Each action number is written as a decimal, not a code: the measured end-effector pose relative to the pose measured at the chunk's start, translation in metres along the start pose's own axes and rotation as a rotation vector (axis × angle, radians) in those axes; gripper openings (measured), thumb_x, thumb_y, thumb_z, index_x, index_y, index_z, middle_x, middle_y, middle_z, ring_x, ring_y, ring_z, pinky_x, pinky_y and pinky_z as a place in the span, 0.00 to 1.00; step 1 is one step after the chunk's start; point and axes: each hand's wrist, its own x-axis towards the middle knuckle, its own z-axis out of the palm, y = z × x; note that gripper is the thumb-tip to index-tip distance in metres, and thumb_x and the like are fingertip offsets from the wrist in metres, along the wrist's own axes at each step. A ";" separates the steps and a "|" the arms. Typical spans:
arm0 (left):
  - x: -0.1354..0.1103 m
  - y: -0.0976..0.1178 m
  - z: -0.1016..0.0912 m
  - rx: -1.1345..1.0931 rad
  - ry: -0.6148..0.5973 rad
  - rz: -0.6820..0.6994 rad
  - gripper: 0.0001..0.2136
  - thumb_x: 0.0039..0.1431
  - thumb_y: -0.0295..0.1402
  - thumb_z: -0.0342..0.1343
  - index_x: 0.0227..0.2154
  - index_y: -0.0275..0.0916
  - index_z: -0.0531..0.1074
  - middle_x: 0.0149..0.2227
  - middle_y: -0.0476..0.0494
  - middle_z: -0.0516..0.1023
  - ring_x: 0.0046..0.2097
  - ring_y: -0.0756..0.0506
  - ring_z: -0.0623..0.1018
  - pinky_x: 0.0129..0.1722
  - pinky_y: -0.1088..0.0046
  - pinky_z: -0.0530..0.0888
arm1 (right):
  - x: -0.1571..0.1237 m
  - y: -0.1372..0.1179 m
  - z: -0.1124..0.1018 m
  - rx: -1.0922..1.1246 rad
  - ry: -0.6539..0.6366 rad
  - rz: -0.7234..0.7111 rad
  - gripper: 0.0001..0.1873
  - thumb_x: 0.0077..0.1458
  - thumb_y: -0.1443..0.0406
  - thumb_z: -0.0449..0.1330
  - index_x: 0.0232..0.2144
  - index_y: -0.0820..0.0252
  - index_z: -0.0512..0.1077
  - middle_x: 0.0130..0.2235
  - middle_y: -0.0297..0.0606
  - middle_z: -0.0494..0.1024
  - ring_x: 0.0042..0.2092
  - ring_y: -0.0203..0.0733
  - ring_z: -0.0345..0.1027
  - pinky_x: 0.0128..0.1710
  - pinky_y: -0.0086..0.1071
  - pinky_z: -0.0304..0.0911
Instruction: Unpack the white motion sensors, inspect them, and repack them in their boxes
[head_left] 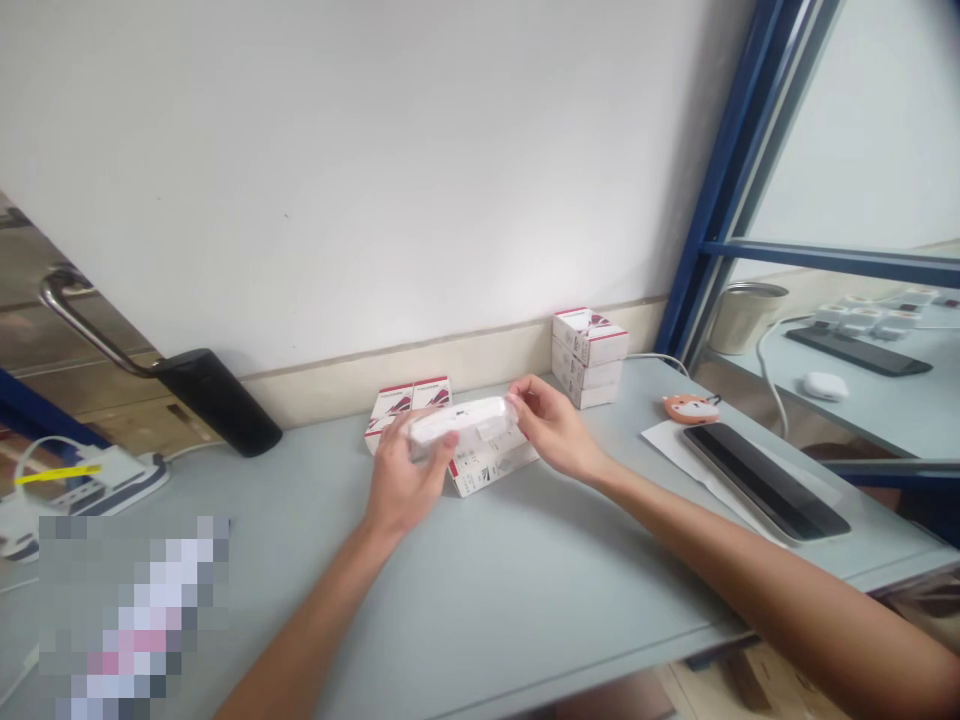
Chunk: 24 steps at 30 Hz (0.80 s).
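A white, rounded item in clear plastic wrap (466, 416) is held above the table between my two hands. My left hand (409, 475) grips its left end, thumb across the near side. At the other end, my right hand (551, 425) pinches the edge of the wrap with its fingertips. The item's exact kind cannot be made out. Just below and behind it lies a white and red printed carton (480, 475), partly covered by the item. More small cartons (412, 397) stand behind my left hand, partly hidden by it.
Stacked cartons (589, 358) stand by the wall. To the right are a phone-like black device (765, 480) on white paper and an orange and white animal-shaped item (690, 407). A black cylinder (221, 402) and a power strip (112, 480) are left. A blue frame (712, 180) rises at right.
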 end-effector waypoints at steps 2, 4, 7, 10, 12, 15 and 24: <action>0.000 0.006 0.002 -0.070 -0.032 -0.115 0.17 0.56 0.48 0.69 0.40 0.40 0.81 0.43 0.39 0.83 0.49 0.35 0.79 0.51 0.62 0.74 | -0.001 0.002 0.000 0.012 -0.001 -0.015 0.18 0.66 0.47 0.58 0.37 0.55 0.65 0.28 0.29 0.65 0.30 0.37 0.59 0.31 0.33 0.55; 0.001 0.013 0.003 -0.170 -0.075 -0.270 0.22 0.56 0.53 0.67 0.43 0.39 0.80 0.38 0.41 0.83 0.41 0.39 0.80 0.39 0.67 0.75 | -0.002 0.004 0.001 0.017 0.014 -0.032 0.17 0.67 0.49 0.58 0.38 0.54 0.65 0.29 0.29 0.65 0.30 0.37 0.59 0.31 0.33 0.55; 0.001 0.021 0.003 -0.308 -0.215 -0.475 0.27 0.57 0.55 0.65 0.52 0.42 0.77 0.37 0.44 0.81 0.35 0.44 0.78 0.28 0.73 0.70 | -0.002 0.004 0.002 -0.008 0.086 -0.049 0.14 0.67 0.52 0.58 0.37 0.55 0.66 0.31 0.31 0.66 0.31 0.37 0.59 0.31 0.33 0.55; 0.001 0.025 -0.002 -0.514 -0.378 -0.636 0.27 0.62 0.54 0.62 0.60 0.48 0.73 0.40 0.44 0.80 0.35 0.46 0.77 0.23 0.75 0.66 | -0.003 -0.001 0.004 0.042 0.135 0.015 0.12 0.62 0.55 0.62 0.37 0.55 0.67 0.32 0.30 0.68 0.29 0.36 0.60 0.29 0.32 0.54; 0.001 0.025 -0.006 -0.700 -0.444 -0.694 0.28 0.66 0.53 0.58 0.66 0.54 0.67 0.37 0.46 0.79 0.29 0.48 0.74 0.22 0.76 0.63 | -0.003 -0.005 0.004 0.114 0.149 0.128 0.12 0.58 0.57 0.65 0.38 0.55 0.69 0.31 0.30 0.69 0.29 0.35 0.61 0.29 0.31 0.53; 0.002 0.026 -0.012 -0.926 -0.538 -0.636 0.29 0.68 0.51 0.55 0.68 0.53 0.62 0.33 0.47 0.77 0.25 0.50 0.71 0.27 0.74 0.67 | -0.002 -0.007 0.001 0.263 0.164 0.341 0.12 0.51 0.61 0.69 0.37 0.58 0.72 0.29 0.29 0.70 0.28 0.33 0.62 0.30 0.31 0.56; -0.001 0.026 0.001 -0.651 -0.395 -0.495 0.18 0.64 0.51 0.62 0.35 0.41 0.68 0.27 0.54 0.70 0.22 0.56 0.67 0.26 0.77 0.64 | 0.001 -0.009 -0.001 0.748 0.207 0.469 0.18 0.43 0.70 0.72 0.38 0.58 0.73 0.28 0.30 0.72 0.31 0.33 0.66 0.34 0.27 0.63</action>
